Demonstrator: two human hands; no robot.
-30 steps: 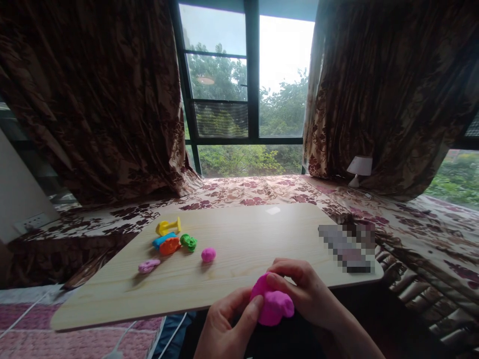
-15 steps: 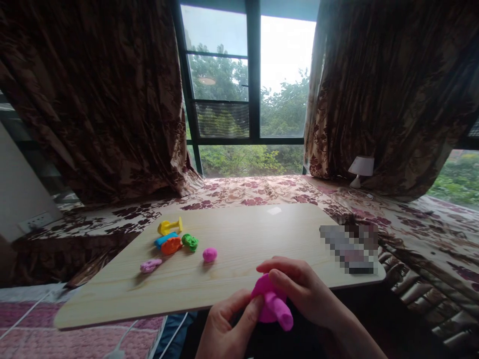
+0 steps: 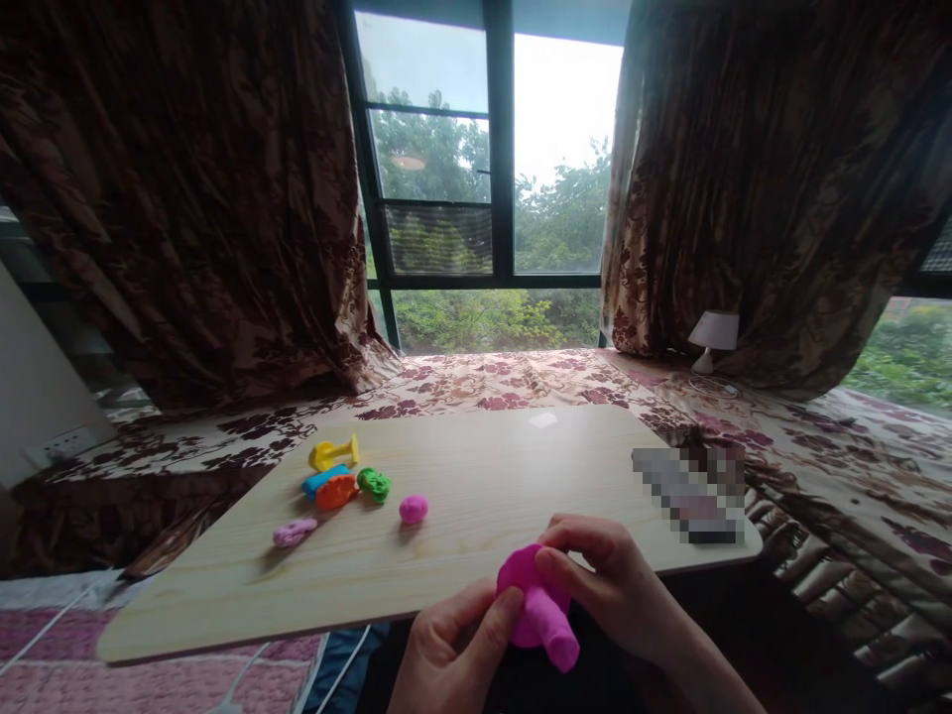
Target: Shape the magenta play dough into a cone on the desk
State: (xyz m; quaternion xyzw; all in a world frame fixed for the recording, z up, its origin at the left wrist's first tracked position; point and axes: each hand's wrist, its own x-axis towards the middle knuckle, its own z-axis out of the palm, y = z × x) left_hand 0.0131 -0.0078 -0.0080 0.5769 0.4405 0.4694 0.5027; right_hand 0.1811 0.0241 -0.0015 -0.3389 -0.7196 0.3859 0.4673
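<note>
A magenta clay piece point(image 3: 544, 613), a round disc with a thick stem, is held just off the table's point(image 3: 476, 446) near edge. Its rim is pinched in the left hand's point(image 3: 465, 635) grip and the right hand's point(image 3: 606, 575). A pink clay ball point(image 3: 414, 510) is seen on the table, near the green clay lump point(image 3: 374, 485).

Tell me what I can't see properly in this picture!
All in the head view:
- The pink shape's back: it faces away, and the left hand and right hand cover some edges.
- The thing at the table's right end: blocky squares blur it.
- Part of the blue piece: the orange piece hides it.
- The left forearm: cut off by the bottom edge.
</note>
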